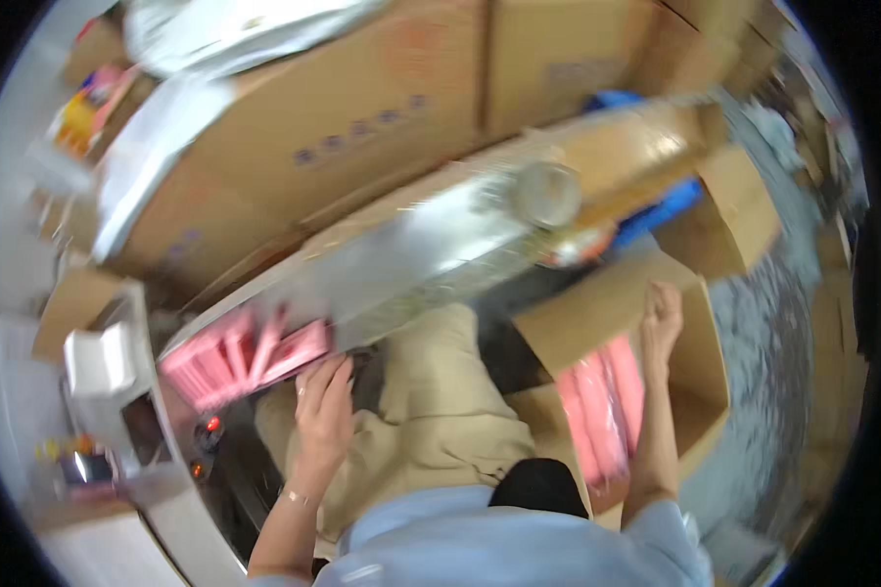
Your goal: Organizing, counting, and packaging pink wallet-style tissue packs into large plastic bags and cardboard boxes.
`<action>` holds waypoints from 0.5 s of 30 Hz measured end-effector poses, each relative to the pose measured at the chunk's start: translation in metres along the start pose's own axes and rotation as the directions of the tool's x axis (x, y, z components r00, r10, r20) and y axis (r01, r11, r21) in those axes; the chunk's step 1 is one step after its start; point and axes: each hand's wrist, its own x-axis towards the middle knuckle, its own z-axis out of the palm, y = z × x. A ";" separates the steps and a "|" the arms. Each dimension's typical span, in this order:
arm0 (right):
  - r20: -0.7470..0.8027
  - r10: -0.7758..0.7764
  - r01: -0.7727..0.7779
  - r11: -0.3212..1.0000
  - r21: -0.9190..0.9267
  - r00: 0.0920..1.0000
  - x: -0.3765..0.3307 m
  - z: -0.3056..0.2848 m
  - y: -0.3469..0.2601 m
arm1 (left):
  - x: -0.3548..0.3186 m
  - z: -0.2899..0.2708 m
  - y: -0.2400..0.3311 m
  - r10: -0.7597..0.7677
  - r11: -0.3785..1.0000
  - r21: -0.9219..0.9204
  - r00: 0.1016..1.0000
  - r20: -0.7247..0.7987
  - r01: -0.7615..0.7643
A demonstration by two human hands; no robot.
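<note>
Head view: logged left hand (324, 406), fingers together, beside pink pieces (237, 364) on the surface (372, 269), and right hand (662, 311), curled, over an open carton (703, 386) of wrapped pink bundles (597, 406), hold in either unclear; judged a handling step, calling next for a firm left grip.

A light blue, short-sleeved top (499, 538) is worn with loose, creased beige trousers (431, 406). The left wrist (306, 483) is circled by a thin, shiny bracelet (297, 499).
</note>
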 end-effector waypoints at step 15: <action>0.575 -0.322 0.521 0.824 -0.221 0.752 0.038 0.224 -0.132 | 0.025 -0.004 -0.076 -0.487 0.865 0.148 0.873 0.020 0.480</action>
